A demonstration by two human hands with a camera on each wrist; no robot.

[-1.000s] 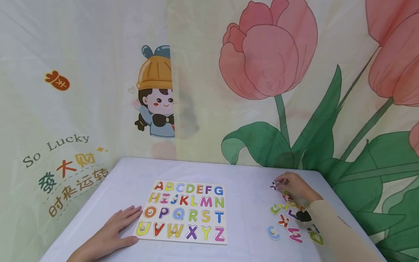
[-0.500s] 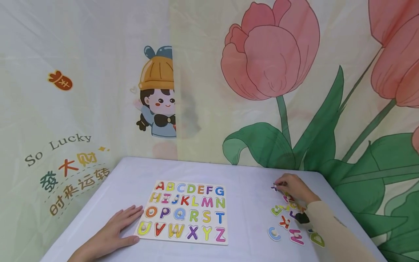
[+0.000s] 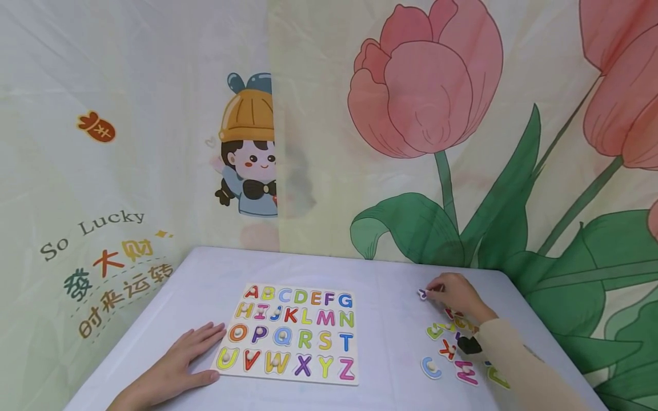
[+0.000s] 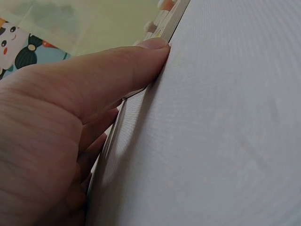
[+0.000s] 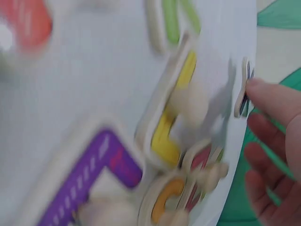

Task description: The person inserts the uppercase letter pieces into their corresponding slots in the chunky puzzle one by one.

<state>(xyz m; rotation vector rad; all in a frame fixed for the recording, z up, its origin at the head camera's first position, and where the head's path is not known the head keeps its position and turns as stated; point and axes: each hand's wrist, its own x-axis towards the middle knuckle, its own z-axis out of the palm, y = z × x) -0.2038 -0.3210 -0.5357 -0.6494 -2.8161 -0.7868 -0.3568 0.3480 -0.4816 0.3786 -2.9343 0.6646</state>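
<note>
In the head view, my right hand (image 3: pixel 460 295) pinches a small purple wooden letter piece (image 3: pixel 422 294), apparently an X, by its top at the far right of the table. The right wrist view shows that letter piece (image 5: pixel 244 89) edge-on, thumb and fingertips at it. My left hand (image 3: pixel 180 362) lies flat with fingers spread at the left edge of the alphabet puzzle board (image 3: pixel 288 378). Its thumb touches the board's near-left corner. Several knobbed letters, among them O (image 3: pixel 237 333), Q (image 3: pixel 282 336) and W (image 3: pixel 277 362), sit on the board.
A loose cluster of knobbed letters lies below my right hand, including a blue C (image 3: pixel 430 368), a pink M (image 3: pixel 465 372) and a red K (image 3: pixel 447 350). A purple letter (image 5: pixel 94 174) and yellow L (image 5: pixel 167 136) appear close up. Printed curtains (image 3: pixel 319 114) stand behind the table.
My right hand has shifted slightly left with the purple letter piece, which has turned in the fingers. My left hand and the board stay in place.
</note>
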